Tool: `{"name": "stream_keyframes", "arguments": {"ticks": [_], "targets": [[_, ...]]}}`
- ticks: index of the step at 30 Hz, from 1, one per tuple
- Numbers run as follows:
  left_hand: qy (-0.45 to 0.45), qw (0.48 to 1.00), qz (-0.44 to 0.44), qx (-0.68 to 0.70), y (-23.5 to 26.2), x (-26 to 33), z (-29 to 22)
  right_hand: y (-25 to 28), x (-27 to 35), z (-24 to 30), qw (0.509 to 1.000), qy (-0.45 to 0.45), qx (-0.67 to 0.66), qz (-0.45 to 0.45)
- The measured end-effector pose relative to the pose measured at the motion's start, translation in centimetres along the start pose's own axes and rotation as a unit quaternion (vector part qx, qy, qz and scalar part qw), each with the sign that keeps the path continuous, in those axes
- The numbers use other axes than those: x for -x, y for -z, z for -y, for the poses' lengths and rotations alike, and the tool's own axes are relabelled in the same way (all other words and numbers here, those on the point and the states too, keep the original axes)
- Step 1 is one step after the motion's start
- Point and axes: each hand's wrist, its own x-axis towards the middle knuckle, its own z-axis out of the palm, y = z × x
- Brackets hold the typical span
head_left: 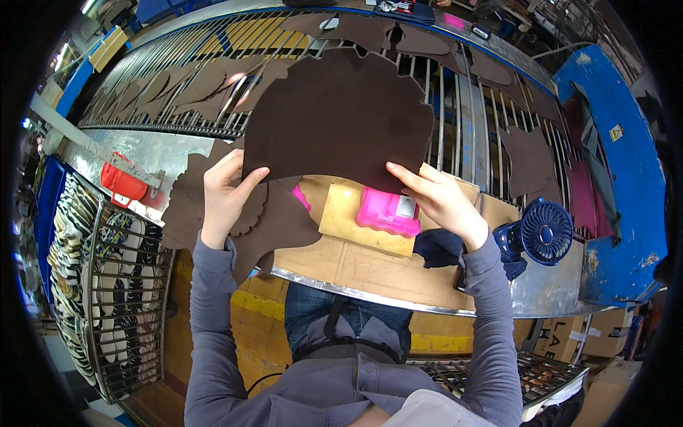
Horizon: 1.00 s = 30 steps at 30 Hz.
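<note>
Both hands hold up a large dark brown cut sheet (338,117), flat and flexible like leather, with notched edges and a curved lower edge. My left hand (228,186) pinches its lower left corner between thumb and fingers. Along the lower right edge, my right hand (441,196) grips it, fingertips in front. Beneath the left hand lie more brown cut pieces (284,231) with scalloped edges, overlapping on the bench. A bright pink holder (388,211) with a pale pad sits on a yellowish board (341,213) below the sheet.
Beyond the bench runs a roller conveyor (455,128) carrying several brown pieces (206,82). A dark blue fan (546,231) stands right, near a blue machine housing (619,178). Left are a red box-like fixture (122,179) and a wire rack (128,299) of shoe-shaped parts.
</note>
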Motion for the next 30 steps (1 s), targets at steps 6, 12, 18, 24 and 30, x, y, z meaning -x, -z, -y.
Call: {"name": "stream_keyframes", "arguments": {"ticks": [6,12,18,24,30], "targets": [[0.006,0.999,-0.012,0.034,-0.9,0.1,1.1,-0.4,1.0,-0.2,0.999,0.018,-0.008,-0.028],[-0.046,0.998,0.025,-0.022,-2.4,-0.7,1.4,0.3,3.6,-0.1,0.999,-0.024,0.011,-0.021],[-0.121,0.985,0.106,-0.055,-5.4,-2.0,-0.1,-0.8,8.6,-0.3,0.989,-0.068,0.068,-0.111],[-0.203,0.962,0.182,-0.013,-10.6,-3.2,-1.2,-5.6,15.1,-2.3,0.947,-0.126,0.136,-0.262],[-0.205,0.941,0.271,0.001,-14.5,-4.1,-3.8,-6.3,20.0,-1.4,0.909,-0.197,0.167,-0.328]]}}
